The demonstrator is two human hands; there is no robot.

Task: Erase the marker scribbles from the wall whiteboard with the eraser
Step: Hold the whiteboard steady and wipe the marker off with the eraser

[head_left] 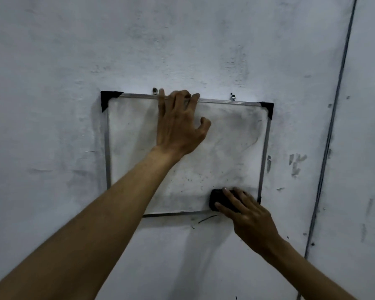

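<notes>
Fingers [233,197] of the right hand [250,215] are shown curled over a black eraser [217,199], which is gripped from above and pressed flat against the lower right corner of the wall whiteboard [139,131]. Fingers of the left hand [179,124] are spread and partly hooked over the board's top frame [225,102], nothing being held; the board appears to be steadied by this hand.

Head view: the whiteboard is seen hung on a pale wall [52,50], its aluminium edges joined by black corner caps [107,98]. No distinct scribbles can be made out; only grey smudges [238,118] toward the upper right and fine specks [193,178] just above and to the left of the eraser are visible. The task is therefore judged to be nearly complete.

The eraser's long axis lies roughly horizontal, along the bottom frame [178,213]. The remaining residue lies upward and leftward from the right hand, which is the nearer hand; an upward stroke would be required. The left forearm [117,202] crosses the board's lower left, so that area is hidden.
</notes>
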